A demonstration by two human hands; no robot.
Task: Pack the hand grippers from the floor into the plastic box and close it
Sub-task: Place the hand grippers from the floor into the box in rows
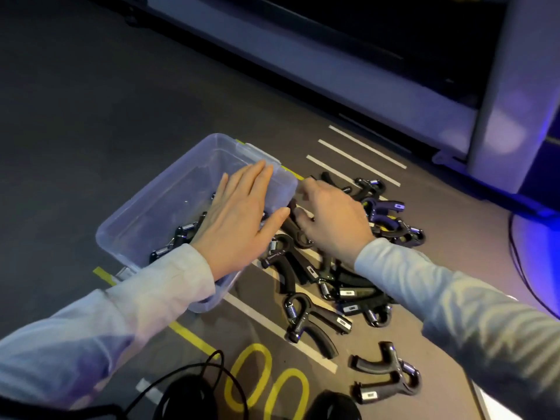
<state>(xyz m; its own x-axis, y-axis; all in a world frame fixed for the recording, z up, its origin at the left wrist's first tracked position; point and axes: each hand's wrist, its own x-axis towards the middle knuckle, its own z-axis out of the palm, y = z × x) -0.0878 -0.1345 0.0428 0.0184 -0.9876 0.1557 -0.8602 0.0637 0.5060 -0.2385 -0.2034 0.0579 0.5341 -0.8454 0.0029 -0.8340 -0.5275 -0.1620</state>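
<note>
- The left hand [239, 219] rests flat, fingers straight, over the plastic box's [169, 189] near corner; a few hand grippers [178, 234] already lie inside.
- The right hand [330, 219], just beside the box, curls its fingers around a black gripper [295, 228] atop the floor pile [339, 286].
- Stiff, spring-loaded and likely tangle-prone, each gripper seems best lifted by one foam handle.

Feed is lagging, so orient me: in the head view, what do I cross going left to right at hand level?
Plastic box → left hand, flat over the box's right end → right hand, reaching into the pile → hand grippers on the floor.
</note>
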